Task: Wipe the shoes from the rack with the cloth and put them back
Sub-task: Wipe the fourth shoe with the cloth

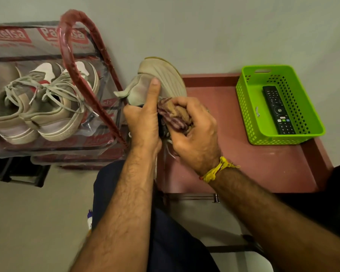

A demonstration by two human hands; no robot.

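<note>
My left hand [143, 118] grips a beige shoe [165, 79] in mid-air, thumb stretched up along its side and heel end pointing away from me. My right hand [192, 132] holds a bunched striped cloth [175, 116] pressed against the shoe's right side. The shoe's lower part is hidden behind both hands. On the red metal shoe rack [98, 46] at left, two beige and white sneakers [47, 103] with loose laces sit side by side on a plastic-wrapped shelf.
A reddish-brown side table [263, 163] stands to the right of the rack. On it sits a green plastic basket [302, 126] holding a black remote control [279, 110]. A plain wall runs behind, and my dark-trousered legs are below.
</note>
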